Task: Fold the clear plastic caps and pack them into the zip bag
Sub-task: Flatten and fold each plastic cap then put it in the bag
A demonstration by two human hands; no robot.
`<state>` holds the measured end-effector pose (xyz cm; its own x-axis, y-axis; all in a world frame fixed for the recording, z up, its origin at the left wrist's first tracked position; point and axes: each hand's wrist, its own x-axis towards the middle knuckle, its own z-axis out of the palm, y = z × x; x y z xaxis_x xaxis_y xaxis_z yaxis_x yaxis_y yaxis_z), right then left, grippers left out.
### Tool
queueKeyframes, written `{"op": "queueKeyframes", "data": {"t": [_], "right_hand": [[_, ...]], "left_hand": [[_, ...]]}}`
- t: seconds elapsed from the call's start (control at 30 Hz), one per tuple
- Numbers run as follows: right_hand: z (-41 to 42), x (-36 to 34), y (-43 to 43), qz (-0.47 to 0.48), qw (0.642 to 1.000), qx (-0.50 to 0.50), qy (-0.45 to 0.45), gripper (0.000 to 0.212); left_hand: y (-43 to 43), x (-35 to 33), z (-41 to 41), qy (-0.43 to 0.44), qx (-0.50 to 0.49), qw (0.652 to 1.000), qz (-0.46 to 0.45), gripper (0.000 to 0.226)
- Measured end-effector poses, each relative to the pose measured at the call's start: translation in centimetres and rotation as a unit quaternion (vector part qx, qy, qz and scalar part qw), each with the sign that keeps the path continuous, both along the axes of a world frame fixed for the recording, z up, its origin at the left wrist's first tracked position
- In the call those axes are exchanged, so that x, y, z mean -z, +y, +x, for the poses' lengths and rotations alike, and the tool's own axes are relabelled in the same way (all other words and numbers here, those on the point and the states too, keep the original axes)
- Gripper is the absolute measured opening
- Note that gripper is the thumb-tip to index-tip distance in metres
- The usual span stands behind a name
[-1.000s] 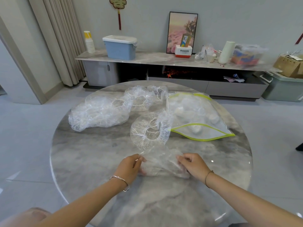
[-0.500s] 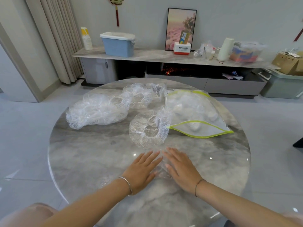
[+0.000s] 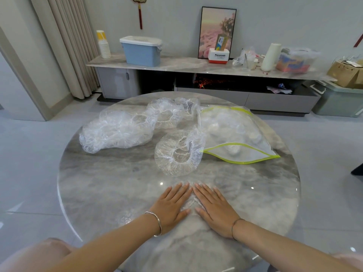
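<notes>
Both grips are flat, fingers straight. The left grip (image 3: 170,205) and right grip (image 3: 214,208) sit side by side, low in the middle of the frame, pressing a squashed clear cap (image 3: 191,202) onto the marble bench (image 3: 110,185). Just above is a loose cap (image 3: 177,154), right up against the open zip bag (image 3: 238,132) at centre right, which has pale bundles inside. More caps (image 3: 119,131) are heaped upper left.

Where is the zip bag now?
In the head view, the clear zip bag with the yellow-green edge lies on the far right part of the round grey marble table, just right of the ring-shaped clear plastic cap.
</notes>
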<state>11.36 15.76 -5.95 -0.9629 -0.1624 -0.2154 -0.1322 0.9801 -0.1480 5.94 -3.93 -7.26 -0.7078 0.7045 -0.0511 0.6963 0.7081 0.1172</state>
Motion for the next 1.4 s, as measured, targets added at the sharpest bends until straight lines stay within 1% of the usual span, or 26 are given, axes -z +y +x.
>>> {"op": "queueKeyframes", "data": {"t": [0.07,0.1,0.13,0.17,0.2,0.27,0.33,0.4,0.47,0.57,0.7,0.77,0.87,0.9,0.93,0.97,1.0,1.03,1.1,1.17,1.2,1.27,1.3,1.33,1.37,1.4], "right_hand": [[0.1,-0.1,0.1,0.006,1.0,0.004,0.01,0.063],[0.1,-0.1,0.3,0.0,1.0,-0.015,0.009,0.071],[-0.1,0.1,0.4,-0.023,0.998,-0.049,0.026,0.078],[-0.2,0.0,0.5,-0.045,0.997,-0.056,0.026,0.083],[-0.2,0.0,0.6,-0.064,0.995,-0.064,0.037,0.086],[-0.2,-0.9,0.6,-0.096,0.992,-0.059,0.056,0.087],[-0.1,-2.0,0.8,-0.105,0.988,-0.081,0.084,0.078],[0.1,-2.3,1.1,-0.1,0.978,-0.142,0.117,0.066],[0.5,-2.5,1.0,-0.09,0.969,-0.2,0.112,0.061],[1.1,-2.3,0.3,-0.111,0.965,-0.219,0.095,0.05],[0.9,-1.3,-0.1,-0.094,0.953,-0.234,0.168,0.029],[0.7,-1.2,-0.4,-0.097,0.95,-0.231,0.187,0.019],[0.5,-1.5,-0.5,-0.111,0.954,-0.197,0.196,0.013],[0.6,-1.8,-0.5,-0.148,0.957,-0.159,0.191,0.012],[0.8,-2.2,-0.5,-0.205,0.958,-0.097,0.177,0.011],[0.9,-2.4,-0.4,-0.272,0.951,-0.031,0.142,0.01],[1.0,-2.7,-0.4,-0.348,0.931,0.03,0.103,0.009],[0.9,-2.9,-0.3,-0.406,0.906,0.082,0.086,0.01],[0.7,-3.5,-0.1,-0.495,0.849,0.171,0.069,0.019],[0.4,-4.0,-0.1,-0.547,0.803,0.235,0.039,0.023],[0.4,-4.1,0.0,-0.563,0.783,0.264,0.022,0.022],[0.2,-3.9,0.2,-0.586,0.745,0.318,-0.011,0.019],[0.2,-3.8,0.3,-0.593,0.73,0.34,-0.02,0.017],[0.2,-3.7,0.3,-0.591,0.724,0.355,-0.022,0.014],[0.2,-3.5,0.5,-0.578,0.731,0.362,-0.018,0.013],[0.3,-3.3,0.5,-0.553,0.752,0.358,-0.008,0.013]], "left_hand": [[0.2,0.2,-0.1,-0.006,-0.011,1.0,0.009,0.061],[0.2,0.0,0.0,-0.007,-0.016,1.0,0.008,0.062],[0.2,-0.3,0.1,-0.004,-0.018,1.0,0.014,0.064],[0.3,-0.7,0.1,-0.003,-0.007,1.0,0.02,0.068],[0.4,-1.1,0.0,-0.006,0.01,1.0,0.022,0.077],[0.3,-2.7,-0.1,-0.08,0.013,0.997,-0.006,0.104],[-0.2,-4.0,-0.4,-0.083,0.019,0.996,-0.018,0.123],[-1.1,-4.4,-0.8,-0.077,0.036,0.996,-0.029,0.134],[-1.8,-4.4,-0.9,-0.084,0.049,0.995,-0.031,0.137],[-2.0,-4.3,-0.9,-0.105,0.051,0.993,-0.029,0.142],[-1.8,-4.2,-0.5,-0.123,0.056,0.99,-0.041,0.146],[-1.8,-4.2,-0.4,-0.128,0.057,0.989,-0.043,0.147],[-1.8,-4.5,-0.4,-0.119,0.05,0.991,-0.021,0.128],[-1.9,-4.5,-0.5,-0.112,0.049,0.992,-0.012,0.121],[-2.1,-4.6,-0.7,-0.103,0.049,0.993,-0.004,0.114],[-2.2,-4.5,-0.8,-0.094,0.049,0.994,0.003,0.108],[-2.3,-4.4,-1.0,-0.085,0.049,0.995,0.013,0.102],[-2.4,-4.3,-1.2,-0.075,0.045,0.996,0.026,0.095],[-2.3,-4.2,-1.4,-0.064,0.038,0.996,0.052,0.075],[-1.9,-4.1,-1.6,-0.084,0.026,0.992,0.09,0.067],[-1.6,-3.9,-1.7,-0.106,0.006,0.986,0.128,0.063],[-1.3,-3.6,-1.7,-0.153,-0.056,0.965,0.206,0.047],[-1.1,-3.5,-1.7,-0.173,-0.08,0.955,0.227,0.038],[-0.9,-3.5,-1.7,-0.197,-0.096,0.947,0.236,0.031],[-0.8,-3.4,-1.7,-0.218,-0.105,0.941,0.237,0.028],[-0.6,-3.4,-1.6,-0.226,-0.114,0.94,0.227,0.025]]}}
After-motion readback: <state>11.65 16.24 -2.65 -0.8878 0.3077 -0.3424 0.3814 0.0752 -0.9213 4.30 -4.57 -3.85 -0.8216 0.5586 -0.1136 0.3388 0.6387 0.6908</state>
